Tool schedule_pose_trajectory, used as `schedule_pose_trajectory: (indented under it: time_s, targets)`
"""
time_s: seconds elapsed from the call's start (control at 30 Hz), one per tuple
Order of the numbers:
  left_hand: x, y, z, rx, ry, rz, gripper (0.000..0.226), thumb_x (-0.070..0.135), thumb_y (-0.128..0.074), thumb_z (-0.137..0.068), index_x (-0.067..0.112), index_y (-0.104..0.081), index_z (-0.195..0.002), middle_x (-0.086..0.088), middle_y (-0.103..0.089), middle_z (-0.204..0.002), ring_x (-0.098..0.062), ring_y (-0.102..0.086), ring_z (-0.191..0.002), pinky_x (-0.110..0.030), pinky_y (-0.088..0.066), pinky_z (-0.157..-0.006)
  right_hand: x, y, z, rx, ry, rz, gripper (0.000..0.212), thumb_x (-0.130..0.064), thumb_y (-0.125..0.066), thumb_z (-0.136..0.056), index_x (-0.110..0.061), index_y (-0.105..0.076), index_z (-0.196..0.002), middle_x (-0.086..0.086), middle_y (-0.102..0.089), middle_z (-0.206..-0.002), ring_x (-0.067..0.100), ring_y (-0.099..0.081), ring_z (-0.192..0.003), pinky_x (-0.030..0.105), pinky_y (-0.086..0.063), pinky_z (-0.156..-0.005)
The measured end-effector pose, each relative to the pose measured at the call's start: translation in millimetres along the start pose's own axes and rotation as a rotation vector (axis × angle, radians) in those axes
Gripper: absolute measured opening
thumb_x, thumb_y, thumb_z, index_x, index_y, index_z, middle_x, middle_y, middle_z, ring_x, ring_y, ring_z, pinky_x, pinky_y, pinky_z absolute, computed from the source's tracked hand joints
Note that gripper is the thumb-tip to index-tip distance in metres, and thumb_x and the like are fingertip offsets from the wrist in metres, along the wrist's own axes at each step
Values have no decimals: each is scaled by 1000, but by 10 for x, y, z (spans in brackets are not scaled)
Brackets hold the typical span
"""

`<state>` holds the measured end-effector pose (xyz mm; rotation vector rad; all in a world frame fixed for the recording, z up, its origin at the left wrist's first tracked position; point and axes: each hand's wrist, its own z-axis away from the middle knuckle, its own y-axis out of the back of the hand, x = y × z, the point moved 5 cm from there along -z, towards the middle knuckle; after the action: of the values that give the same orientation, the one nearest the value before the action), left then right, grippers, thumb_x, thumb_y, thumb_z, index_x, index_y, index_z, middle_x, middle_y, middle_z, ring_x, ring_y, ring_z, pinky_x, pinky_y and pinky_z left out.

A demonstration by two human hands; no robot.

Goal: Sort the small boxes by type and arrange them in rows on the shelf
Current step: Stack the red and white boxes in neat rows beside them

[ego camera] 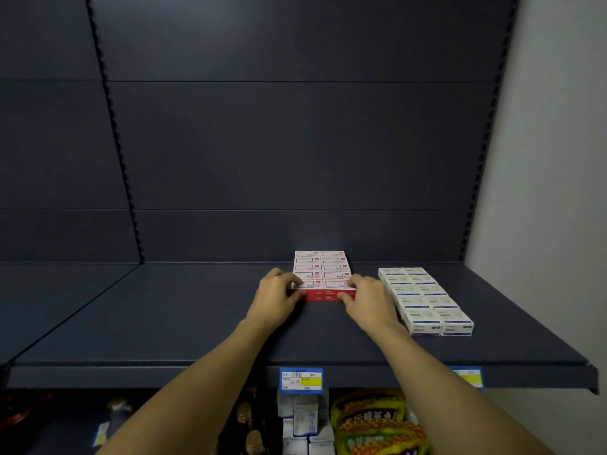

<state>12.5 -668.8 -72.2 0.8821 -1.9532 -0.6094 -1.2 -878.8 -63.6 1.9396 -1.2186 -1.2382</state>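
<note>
Setting: dark blue-grey store shelf [184,323] with a plain back panel [295,142] of the same colour and slotted uprights at the left and right; a pale wall [558,159] stands on the right.
Red boxes [320,274]: small red-and-white boxes packed in a block two wide and about five deep, stacked at least two high, near the middle of the shelf and reaching back to the panel.
White boxes [423,297]: small white boxes with blue print, also two wide and about five deep, on the right part of the shelf, just beside the red block with a narrow gap between; this block slants a little toward the front right.
Left hand [277,292]: on the front left corner of the red boxes, fingers over the top of the front box and thumb against its red front face; the grip is closed around that corner.
Right hand [368,298]: on the front right corner of the red boxes, fingers on top and thumb at the front face; its grip likewise pinches that corner. The wrist passes just in front of the white boxes.
Arms: both bare forearms reach up from the bottom edge of the view.
Shelf edge: a blue and yellow price label [301,379] hangs below the red block, a second label [469,377] further right.
Below: white packets [300,418] and a yellow snack bag [371,421] sit on the lower shelf, dim.
</note>
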Motion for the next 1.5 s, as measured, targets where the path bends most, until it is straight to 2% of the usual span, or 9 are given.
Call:
schedule_pose_trajectory:
  time_s: [0.3, 0.47, 0.57, 0.7, 0.8, 0.93, 1.07, 1.33, 1.5]
  targets:
    - [-24, 15, -20, 27, 71, 104, 35, 21, -80, -84, 10, -65, -113, 3, -56, -106, -8, -58, -91, -18, -47, -88, 73, -21, -3, -10, -120, -220, 36, -23, -82, -80, -16, -66, -112, 1, -71, -103, 14, -66, -89, 22, -49, -78]
    - [-68, 7, -21, 22, 160, 162, 35, 23, -83, -81, 11, -65, -109, -1, -67, -108, -11, -64, -95, -24, -53, -89, 78, -25, -6, -9, -182, -302, 32, -20, -84, -78, -16, -63, -101, -14, -61, -78, 9, -63, -79, 26, -53, -79]
    - [-56, 7, -5, -1, 196, 172, 36, 22, -81, -82, 12, -62, -111, 2, -68, -106, -8, -63, -93, -17, -48, -80, 79, -23, -9, -16, -213, -335, 34, -19, -85, -76, -17, -59, -98, -14, -60, -77, 11, -65, -82, 26, -52, -78]
    - [-47, -7, 12, -34, 226, 146, 40, 21, -81, -81, 13, -60, -114, 0, -69, -107, -10, -64, -94, -18, -47, -80, 79, -9, -3, -17, -228, -353, 36, -18, -86, -76, -16, -58, -99, -18, -56, -72, 10, -62, -79, 23, -46, -75]
    - [-75, -17, 20, -50, 269, 162, 43, 24, -82, -81, 15, -59, -116, 3, -67, -105, -8, -62, -91, -19, -47, -78, 95, -20, -2, -25, -255, -387, 38, -16, -86, -76, -16, -57, -101, -18, -56, -73, 7, -61, -76, 20, -45, -73]
    - [-92, -12, 16, -61, 286, 178, 44, 24, -82, -81, 15, -59, -118, 1, -69, -112, -7, -60, -91, -20, -46, -78, 130, -32, -10, -26, -300, -429, 40, -16, -84, -78, -15, -59, -108, -7, -65, -88, 14, -67, -85, 22, -48, -74]
    - [-54, 21, 27, -76, 284, 193, 43, 21, -81, -83, 14, -59, -120, -1, -70, -115, -7, -61, -92, -19, -46, -80, 119, -7, 7, -26, -315, -421, 35, -17, -84, -78, -16, -60, -104, -3, -67, -90, 16, -68, -90, 24, -49, -75]
    - [-74, 192, 206, -151, 285, 185, 49, 25, -81, -83, 15, -57, -125, -1, -69, -116, -6, -58, -92, -19, -44, -83, 2, 114, 200, -102, -283, -380, 37, -19, -84, -79, -16, -60, -107, -2, -73, -95, 5, -59, -77, 13, -34, -56]
    - [-158, 329, 349, -211, 277, 181, 56, 35, -86, -76, 22, -59, -123, 7, -72, -107, -7, -64, -98, -20, -46, -81, -2, 166, 312, -146, -260, -356, 45, -28, -90, -69, -20, -66, -106, -6, -72, -83, 8, -66, -83, 24, -48, -70]
